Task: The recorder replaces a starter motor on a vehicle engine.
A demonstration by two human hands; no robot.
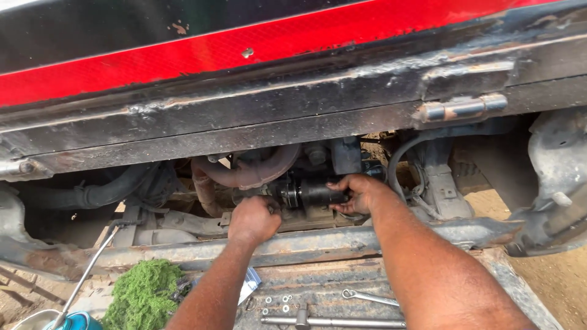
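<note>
A black cylindrical motor unit (315,194), smooth-cased and grimy, sits under the vehicle's rusted black frame rail (244,122), just below a curved, rust-brown pipe (257,171). The right hand (358,194) is wrapped over the cylinder's right end, fingers curled on it. The left hand (254,220) is closed in a fist at the cylinder's left end; what it grips cannot be seen. Both forearms reach forward over a corroded lower crossmember (306,244). On the scuffed metal floor (330,287) lie a slim open-ended spanner (370,297), a long ratchet bar (333,321), several small washers (281,300) and a shaggy green cloth (143,296). Sandy ground shows at right.
</note>
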